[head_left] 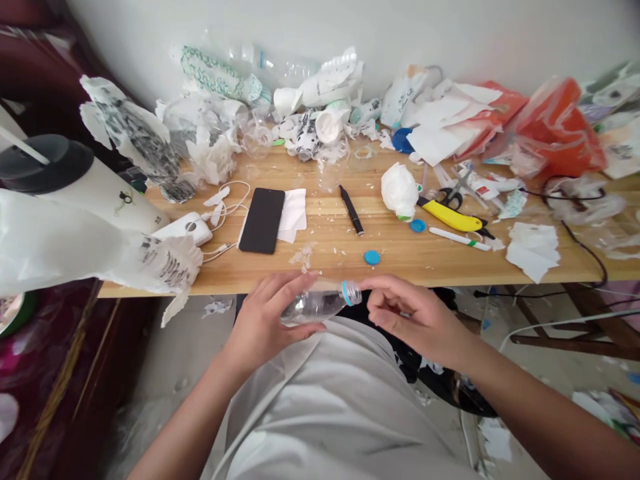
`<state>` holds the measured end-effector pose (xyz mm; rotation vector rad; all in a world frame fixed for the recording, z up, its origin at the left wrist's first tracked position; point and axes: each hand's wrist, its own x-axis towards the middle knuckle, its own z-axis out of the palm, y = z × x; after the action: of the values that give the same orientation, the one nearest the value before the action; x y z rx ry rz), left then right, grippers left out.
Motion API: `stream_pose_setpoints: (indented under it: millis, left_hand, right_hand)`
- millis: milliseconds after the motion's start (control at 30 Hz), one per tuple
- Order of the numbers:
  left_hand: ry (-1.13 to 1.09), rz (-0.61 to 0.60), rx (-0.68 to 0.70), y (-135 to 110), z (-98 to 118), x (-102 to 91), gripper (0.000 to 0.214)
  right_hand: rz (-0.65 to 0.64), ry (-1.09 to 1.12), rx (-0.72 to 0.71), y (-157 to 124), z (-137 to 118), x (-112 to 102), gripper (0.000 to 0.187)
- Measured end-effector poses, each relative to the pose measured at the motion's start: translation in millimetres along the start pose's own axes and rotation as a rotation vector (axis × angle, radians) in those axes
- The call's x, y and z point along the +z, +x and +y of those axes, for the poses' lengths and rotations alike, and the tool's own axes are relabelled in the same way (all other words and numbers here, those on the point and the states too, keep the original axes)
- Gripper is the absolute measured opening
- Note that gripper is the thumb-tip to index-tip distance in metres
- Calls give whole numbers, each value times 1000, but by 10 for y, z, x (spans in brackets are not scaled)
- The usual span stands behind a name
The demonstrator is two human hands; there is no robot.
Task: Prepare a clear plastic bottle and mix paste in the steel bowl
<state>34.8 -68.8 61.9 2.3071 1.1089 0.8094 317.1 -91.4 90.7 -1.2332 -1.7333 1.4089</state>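
Observation:
My left hand (265, 323) is wrapped round the body of a small clear plastic bottle (320, 305), held on its side just in front of the table edge. The bottle's open neck carries a blue ring and points right. My right hand (410, 313) sits at that neck, fingertips pinched close to the blue ring; I cannot make out anything between them. A loose blue cap (372, 257) lies on the wooden table (350, 263) just beyond the bottle.
A black phone (262, 219), a black pen (351, 209), a yellow utility knife (450, 216), scissors (454, 195) and a second blue cap (417, 225) lie on the table. Crumpled paper, cut bottles and cups pile along the wall. Red bags (555, 127) sit far right.

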Motion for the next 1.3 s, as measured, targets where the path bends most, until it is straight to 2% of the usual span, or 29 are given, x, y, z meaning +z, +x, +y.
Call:
stream_pose_setpoints:
  millis: [33,133,167,200,267,367,433,533,600,667,733,867,933,1033,1100,1167,1300]
  left_hand:
    - [11,5,18,5,-1,5,76]
    - [48,-5,31,17,6,26,74]
    - [65,-7,26,19,10,35,73]
    - [84,-5,23,20,15,46,74]
    - [120,9,30,19,25,69,79]
    - [174,37,95,20,43,99,85]
    - [218,35,184,27,58,108,80]
    - [271,-1,297,45,84,102,66]
    - [285,-33,332,55,101,100,61]
    - [296,-50,357,60,116,117,60]
    - [305,-59,364,57,127,159,63]
    - [269,-84,291,6,108,268,73]
    - [238,-96,241,-45,60,285,74]
    - [161,-76,137,-125,-47,234,74]
    - [68,-56,57,-150,-101,179,76]
    - [-4,-59,13,-141,-111,147,78]
    - [9,-21,-39,-74,-42,176,83]
  right_hand:
    - [32,11,2,-21,-56,43,30]
    - [235,8,-17,-34,-120,96,27]
    - [243,3,-7,-35,-125,93,26]
    - [207,5,15,-38,-128,86,26]
    - [28,45,114,-51,-139,73,32]
    - [-239,196,299,-58,-163,82,54]
    - [-402,328,403,-42,-175,94,69]
    - [-563,508,537,-7,-172,80,81]
    - [-651,588,620,1,-152,49,81]
    - [-688,602,674,-9,-111,26,74]
    - [-609,551,668,-30,-53,31,65]
    - [-364,411,547,-87,79,45,52]
    - [-318,379,522,-123,121,-31,52]
    - [-196,308,529,-152,133,-266,60]
    - [-95,127,472,-113,122,-411,62]
    - [-15,-126,361,-2,113,-460,59]
    - [97,-503,102,364,103,-300,44]
